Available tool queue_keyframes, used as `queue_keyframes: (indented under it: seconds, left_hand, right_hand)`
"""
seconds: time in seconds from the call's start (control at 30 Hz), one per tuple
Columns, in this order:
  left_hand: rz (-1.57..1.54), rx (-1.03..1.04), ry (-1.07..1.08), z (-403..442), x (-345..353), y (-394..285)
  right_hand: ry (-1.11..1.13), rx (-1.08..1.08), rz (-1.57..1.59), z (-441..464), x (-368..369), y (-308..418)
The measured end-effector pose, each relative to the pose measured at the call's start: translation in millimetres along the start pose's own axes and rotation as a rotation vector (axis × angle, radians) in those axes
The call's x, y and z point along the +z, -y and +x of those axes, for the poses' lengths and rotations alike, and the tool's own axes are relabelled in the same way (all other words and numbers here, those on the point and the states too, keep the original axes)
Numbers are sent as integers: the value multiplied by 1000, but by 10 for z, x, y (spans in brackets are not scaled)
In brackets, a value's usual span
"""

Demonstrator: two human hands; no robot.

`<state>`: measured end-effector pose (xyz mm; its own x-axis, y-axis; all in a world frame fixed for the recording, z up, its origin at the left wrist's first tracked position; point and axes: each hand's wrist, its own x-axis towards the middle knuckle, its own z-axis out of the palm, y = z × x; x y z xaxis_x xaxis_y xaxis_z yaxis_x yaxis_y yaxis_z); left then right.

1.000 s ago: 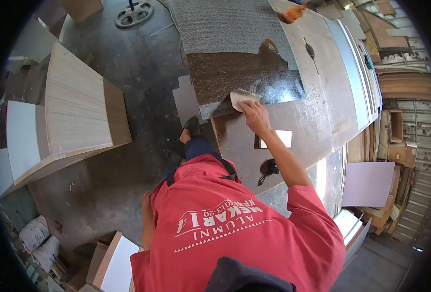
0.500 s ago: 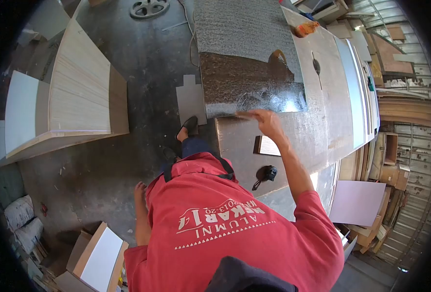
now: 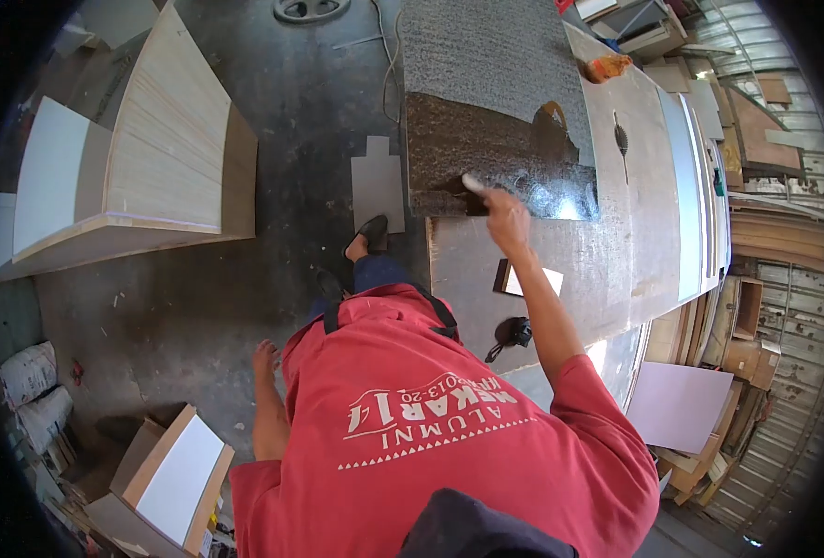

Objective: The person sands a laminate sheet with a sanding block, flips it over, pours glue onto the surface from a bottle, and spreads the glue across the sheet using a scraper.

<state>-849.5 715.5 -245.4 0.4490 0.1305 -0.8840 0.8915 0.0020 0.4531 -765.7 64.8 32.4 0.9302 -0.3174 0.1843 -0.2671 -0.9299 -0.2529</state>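
Note:
My right hand [image 3: 507, 221] reaches over the near edge of a large sheet [image 3: 496, 56] and is closed on a thin, flat spreader [image 3: 451, 189], only partly visible. Wet, glossy brown adhesive [image 3: 463, 130] covers the near part of that sheet, while its far part looks grey and textured. An uncoated brown board [image 3: 468, 256] lies under the sheet. On it, close to my right forearm, are a small dark-edged block with a white top [image 3: 535, 279] and a black object with a strap [image 3: 512, 333]. My left hand [image 3: 265, 358] hangs beside my body, fingers loosely apart, holding nothing.
A wooden cabinet carcass [image 3: 166, 139] stands on the left, and another box with a white panel [image 3: 179, 474] sits at lower left. An orange bag [image 3: 607, 68] lies on the board. Stacked panels [image 3: 770, 219] line the right wall. A cable [image 3: 395, 65] runs along the floor.
My right hand has moved forward from the sheet's near edge onto its coated surface, and the pale strip along that edge is now brown. My left hand still hangs at my side.

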Motion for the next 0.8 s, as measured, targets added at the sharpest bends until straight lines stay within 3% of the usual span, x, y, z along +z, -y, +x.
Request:
queue_keyframes:
  seconds: [0.07,0.23,0.3,0.33,0.4,0.47,0.5,0.53,0.6,0.67,0.77,0.8]
  left_hand:
    - [56,-14,2,119,-2,10]
    - [-3,103,54,251,145,197]
    - [49,154,82,333,132,328]
    - [95,193,109,412,109,392]
    - [169,274,170,553,29,479]
    - [191,315,225,618,-36,542]
    - [273,307,180,501,-41,471]
    - [354,296,136,334,-27,355]
    - [532,279,56,83,148,-19]
    - [22,173,50,-106,566,-560]
    - [297,629,315,-357,1460,-1596]
    - [328,734,399,-810,1852,-2076]
  right_hand:
    - [275,-130,9,-138,-45,146]
    - [267,-126,251,-81,-331,433]
    - [-77,-207,108,0,-286,594]
    - [-75,-203,110,-74,-149,604]
    - [138,-255,-50,-219,210,546]
    - [82,-290,4,-135,51,669]
    - [50,-160,-1,-77,-48,647]
    - [21,-21,-6,-66,-105,585]
    - [-50,38,18,49,-97,362]
    - [49,224,-129,131,-33,193]
    - [56,163,-100,173,-23,263]
    - [59,168,-95,163,18,269]
